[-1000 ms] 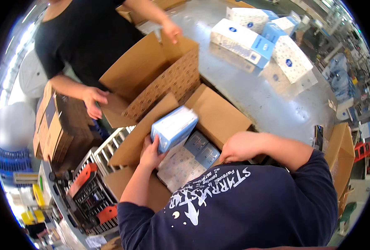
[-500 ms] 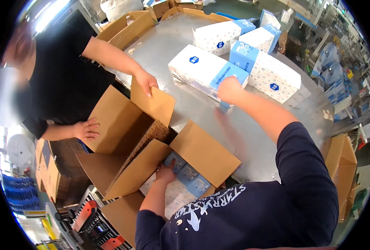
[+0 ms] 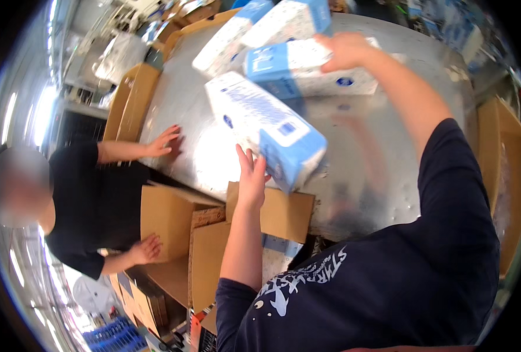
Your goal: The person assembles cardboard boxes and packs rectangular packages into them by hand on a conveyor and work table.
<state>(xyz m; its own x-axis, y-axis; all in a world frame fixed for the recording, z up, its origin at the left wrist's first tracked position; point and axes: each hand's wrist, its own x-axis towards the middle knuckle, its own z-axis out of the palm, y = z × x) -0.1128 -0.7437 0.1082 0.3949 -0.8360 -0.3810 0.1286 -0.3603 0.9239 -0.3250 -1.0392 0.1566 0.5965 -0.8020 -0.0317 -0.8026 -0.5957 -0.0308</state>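
Note:
My left hand (image 3: pixel 252 175) is raised with fingers apart, touching the near end of a white-and-blue wrapped pack (image 3: pixel 264 128) that lies tilted on the shiny metal table (image 3: pixel 366 146). My right hand (image 3: pixel 347 50) reaches far across the table and rests on top of another white-and-blue pack (image 3: pixel 298 73). More such packs (image 3: pixel 260 26) lie behind it. Below my left arm stands an open cardboard box (image 3: pixel 254 234) with flaps up; a blue-and-white pack (image 3: pixel 275 253) shows inside it.
A person in a black shirt (image 3: pixel 90 199) stands at the left, one hand (image 3: pixel 165 141) flat on the table, the other hand (image 3: pixel 146 249) on a second open cardboard box (image 3: pixel 169 217). Another carton (image 3: pixel 501 176) stands at the right. Flat cartons (image 3: pixel 128 97) lean at the table's far left.
My left hand has come up out of the box to the nearest pack. My right hand has reached farther across the table onto a pack. The other person's hand moved from a box flap to the table.

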